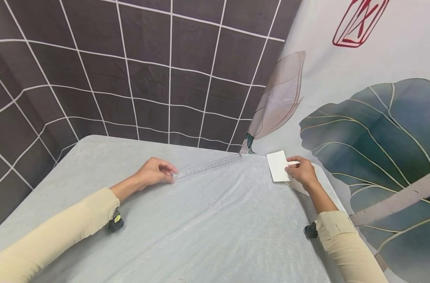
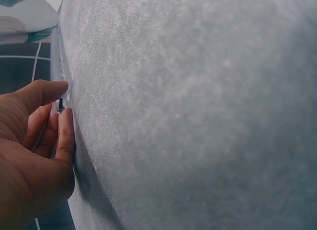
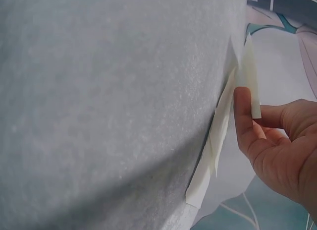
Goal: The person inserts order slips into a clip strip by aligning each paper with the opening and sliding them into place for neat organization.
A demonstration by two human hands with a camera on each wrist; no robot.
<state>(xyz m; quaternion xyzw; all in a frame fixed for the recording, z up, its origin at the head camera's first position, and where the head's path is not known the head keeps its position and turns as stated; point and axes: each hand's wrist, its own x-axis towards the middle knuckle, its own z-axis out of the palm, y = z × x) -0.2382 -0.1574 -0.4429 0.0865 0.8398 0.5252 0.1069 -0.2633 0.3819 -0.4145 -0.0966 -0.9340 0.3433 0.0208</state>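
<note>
My left hand (image 1: 155, 171) pinches the near-left end of a long, clear plastic strip (image 1: 209, 166) with a row of repeated marks along it. The strip slants away to the right, its far end close to the table's back edge. In the left wrist view, thumb and fingers surround the strip's end (image 2: 60, 105), where a small dark spot shows. Over the table's right side, my right hand (image 1: 301, 171) pinches a white sheet of paper (image 1: 277, 166) by its right edge. The right wrist view shows this sheet (image 3: 251, 84) edge-on between thumb and fingers.
More pale paper (image 3: 202, 183) lies at the table's right edge, below the right hand. A grey cloth with creases covers the table (image 1: 200, 236). Behind it hangs a dark curtain with a white grid (image 1: 147, 78); a leaf-patterned cloth (image 1: 377, 129) hangs at the right.
</note>
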